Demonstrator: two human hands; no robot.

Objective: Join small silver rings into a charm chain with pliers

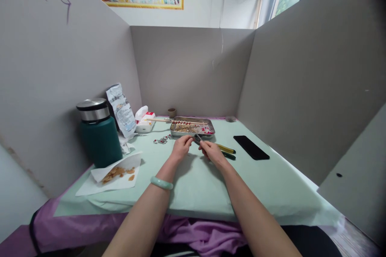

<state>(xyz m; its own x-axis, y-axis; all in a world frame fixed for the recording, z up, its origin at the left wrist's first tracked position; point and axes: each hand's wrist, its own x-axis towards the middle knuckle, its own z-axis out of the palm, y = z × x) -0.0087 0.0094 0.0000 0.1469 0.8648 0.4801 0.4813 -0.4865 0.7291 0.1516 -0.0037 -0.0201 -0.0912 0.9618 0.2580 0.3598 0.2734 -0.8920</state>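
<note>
Item: green flask (101,140), upright, well left of the fingers, lid on. Beside it, a foil pouch (121,110) leans back, likely for want of a flat base. In front, a white paper (90,184) carries brown flakes (114,173), presumably to keep them off the tabletop (199,204).

Item: tissue pack (145,125), left of and beyond the fingers. Then a beaded chain (163,139), loose, just left of the left fingertips. Small cup (171,113), farther back.

Item: left hand (181,147), fingers together in a pinch; whether a small piece sits between them cannot be told.

Item: metal tray (193,135), directly beyond both hands, its rim seemingly containing the loose bits. A stick (159,120) with red beads lies across it.

Item: right hand (212,150), fingers closed on a slim metal tool (198,138), its tip directed toward the left fingertips, apparently for fine control. Pliers (225,149), yellow handle showing, extend rightward behind them, near to hand.

Item: black phone (251,147), flat, well right of the fingers, seemingly set aside.
</note>
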